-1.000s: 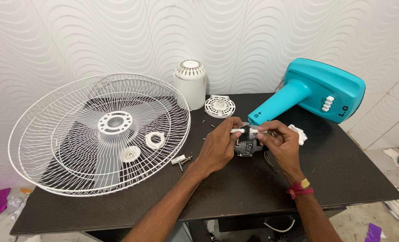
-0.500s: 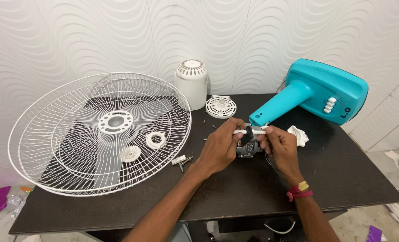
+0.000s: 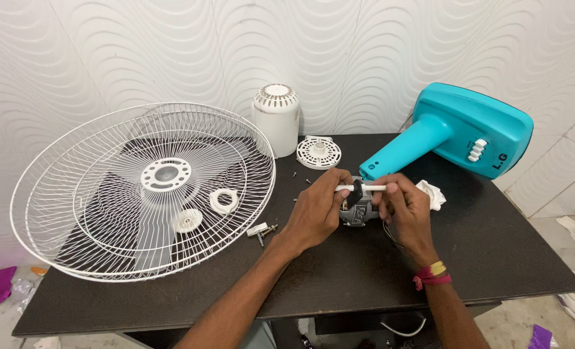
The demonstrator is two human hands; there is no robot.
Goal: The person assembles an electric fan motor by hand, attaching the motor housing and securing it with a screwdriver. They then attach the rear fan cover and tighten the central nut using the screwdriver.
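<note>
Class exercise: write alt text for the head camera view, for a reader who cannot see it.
Two bare hands, left hand and right hand, hold a small grey metal fan motor over a dark brown table. A white wire fan guard lies left, a turquoise plastic fan base right.

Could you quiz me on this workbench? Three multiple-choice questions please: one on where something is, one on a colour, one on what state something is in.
1. Where does the white motor cover stand?
A. at the back of the table, by the wall
B. on the floor
C. inside the fan guard

2. What colour is the fan base?
A. red
B. turquoise
C. black

3. How is the motor right now?
A. lying alone, untouched
B. held between both hands
C. mounted on the fan base

Answers:
1 A, it stands upright near the wall behind the fan guard.
2 B, its body and neck are turquoise.
3 B, the left hand and right hand grip it from either side on the table.
</note>
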